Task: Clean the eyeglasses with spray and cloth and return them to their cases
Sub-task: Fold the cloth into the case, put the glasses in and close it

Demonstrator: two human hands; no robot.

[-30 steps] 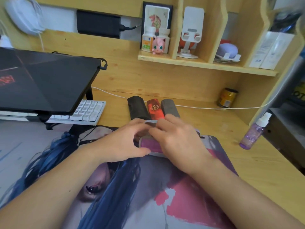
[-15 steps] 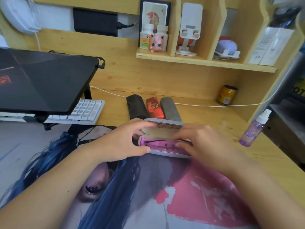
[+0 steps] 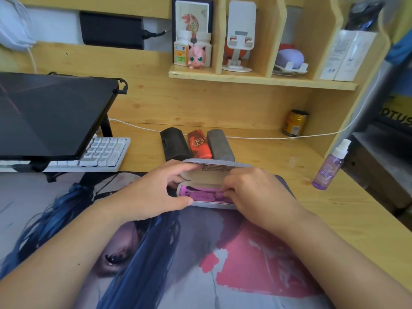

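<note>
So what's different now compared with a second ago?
The grey hard-shell glasses case on the mat was shut under both hands; now its lid is swung up, showing a purple cloth and thin dark glasses inside. The left hand holds its left end, and the right hand has slid to the right end, fingers reaching in. The three closed cases behind and the purple spray bottle stayed put.

**Around the wooden desk**

A printed desk mat (image 3: 256,264) covers the near part of the desk (image 3: 347,210). At the left a dark laptop (image 3: 51,112) sits on a stand above a white keyboard (image 3: 104,152). The shelf (image 3: 263,79) holds two pill bottles (image 3: 181,51), a pink figurine (image 3: 197,56), a framed tiger picture (image 3: 192,17) and a white phone stand (image 3: 239,39). A yellow can (image 3: 295,122) stands at the back right, beside a white cable (image 3: 256,137).
</note>
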